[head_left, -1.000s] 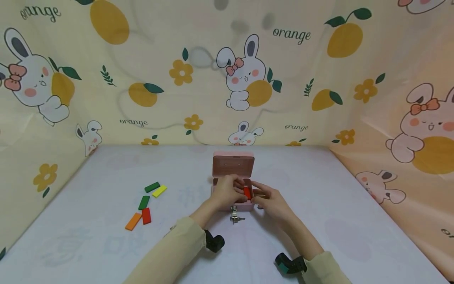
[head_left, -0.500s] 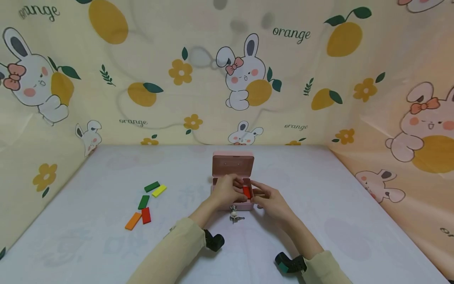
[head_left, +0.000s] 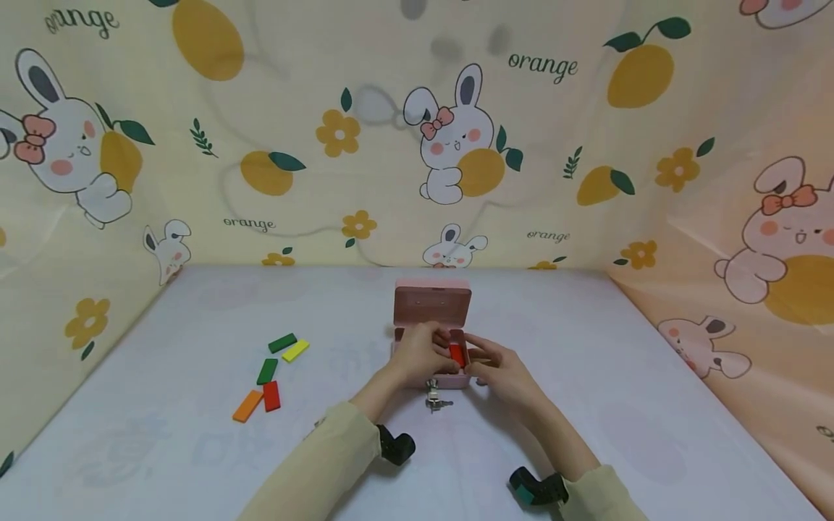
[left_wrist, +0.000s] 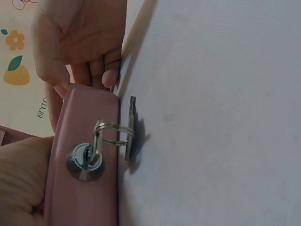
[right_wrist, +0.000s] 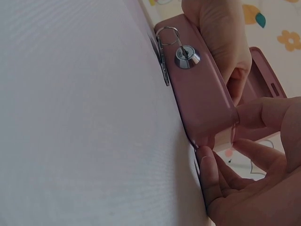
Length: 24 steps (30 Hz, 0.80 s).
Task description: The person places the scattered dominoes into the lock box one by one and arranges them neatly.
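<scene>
A pink metal cash box [head_left: 449, 381] stands with its lid [head_left: 431, 306] raised. A ring of keys [left_wrist: 116, 134] hangs from the lock [left_wrist: 85, 162] on its front, one key in the keyhole. My left hand [head_left: 417, 354] reaches down into the box with bent fingers; their tips are hidden, and I cannot tell whether they hold anything. Beside that hand, inside the box, shows a red block [head_left: 457, 354]. My right hand [head_left: 502, 369] grips the box's right end, thumb [right_wrist: 261, 113] at the rim and the other fingers against the side and lower corner.
On the white table left of the box lie flat blocks: two green ones [head_left: 282, 343], a yellow one [head_left: 296, 352], a red one [head_left: 271, 396] and an orange one [head_left: 247, 407]. A cloth printed with rabbits and oranges [head_left: 384, 174] walls the table's back and sides.
</scene>
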Tool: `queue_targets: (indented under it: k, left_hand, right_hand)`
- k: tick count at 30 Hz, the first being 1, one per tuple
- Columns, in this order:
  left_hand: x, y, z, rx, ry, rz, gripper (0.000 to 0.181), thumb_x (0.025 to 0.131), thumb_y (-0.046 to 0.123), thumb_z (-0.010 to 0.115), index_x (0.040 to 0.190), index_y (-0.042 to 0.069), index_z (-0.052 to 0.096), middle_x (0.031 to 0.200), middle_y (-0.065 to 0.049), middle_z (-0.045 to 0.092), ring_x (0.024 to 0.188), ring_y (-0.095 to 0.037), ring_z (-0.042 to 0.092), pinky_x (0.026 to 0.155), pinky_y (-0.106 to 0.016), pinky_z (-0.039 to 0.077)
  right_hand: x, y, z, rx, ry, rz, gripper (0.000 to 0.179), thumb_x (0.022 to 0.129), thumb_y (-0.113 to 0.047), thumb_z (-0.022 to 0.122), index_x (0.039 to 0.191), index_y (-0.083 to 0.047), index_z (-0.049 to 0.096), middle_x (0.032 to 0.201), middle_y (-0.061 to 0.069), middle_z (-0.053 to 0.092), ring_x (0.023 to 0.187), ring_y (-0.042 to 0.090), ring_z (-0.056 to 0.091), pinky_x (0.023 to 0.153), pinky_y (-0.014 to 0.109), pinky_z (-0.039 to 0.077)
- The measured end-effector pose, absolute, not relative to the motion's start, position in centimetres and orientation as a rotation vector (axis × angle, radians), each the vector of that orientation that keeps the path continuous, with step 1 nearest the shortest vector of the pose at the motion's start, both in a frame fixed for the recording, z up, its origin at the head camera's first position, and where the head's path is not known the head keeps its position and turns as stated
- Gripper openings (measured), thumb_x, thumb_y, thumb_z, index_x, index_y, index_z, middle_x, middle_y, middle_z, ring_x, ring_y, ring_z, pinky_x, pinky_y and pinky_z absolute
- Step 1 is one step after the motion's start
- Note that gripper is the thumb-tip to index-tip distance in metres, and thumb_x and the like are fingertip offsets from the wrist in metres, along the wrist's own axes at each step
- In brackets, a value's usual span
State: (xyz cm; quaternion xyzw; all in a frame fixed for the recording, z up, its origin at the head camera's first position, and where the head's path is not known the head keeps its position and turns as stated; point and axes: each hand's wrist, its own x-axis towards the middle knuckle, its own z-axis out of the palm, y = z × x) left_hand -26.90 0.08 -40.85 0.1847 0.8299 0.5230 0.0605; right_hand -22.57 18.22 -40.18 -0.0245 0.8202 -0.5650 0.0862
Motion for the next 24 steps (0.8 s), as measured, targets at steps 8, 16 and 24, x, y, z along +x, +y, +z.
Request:
queue_targets:
  k: [8,16,24]
  left_hand:
    - [-26.8,0.1,-40.8,0.567,2.529,1.574,0.044,0.078,0.005,0.084,0.115,-0.002,0.061,0.106,-0.014,0.066,0.087,-0.016,0.067,0.076,-0.027,0.056]
    - [-26.3,-0.5,-40.0,0.637,2.609,1.529,0.039,0.082,0.012,0.082,0.115,0.001,0.063,0.107,-0.012,0.067,0.094,-0.022,0.065,0.080,-0.027,0.054]
    - [-25.1,-3.0,-39.1,0.759,2.597,1.489,0.034,0.088,0.022,0.077,0.114,0.004,0.065,0.115,-0.012,0.066,0.106,-0.030,0.063,0.087,-0.034,0.053]
  right_hand:
    - [-22.6,18.3,-40.4,-0.095,2.456,-1.672,0.053,0.095,-0.013,0.062,0.146,-0.023,0.050,0.137,0.014,0.055,0.119,0.030,0.054,0.088,0.043,0.050]
    - [-22.6,18.3,-40.2,-0.116,2.465,-1.653,0.054,0.095,-0.013,0.061,0.147,-0.020,0.048,0.135,0.013,0.056,0.116,0.029,0.056,0.089,0.045,0.049]
    - [-22.7,18.3,-40.4,-0.075,2.485,-1.634,0.054,0.095,-0.015,0.062,0.147,-0.023,0.049,0.135,0.013,0.056,0.115,0.028,0.056,0.089,0.044,0.050]
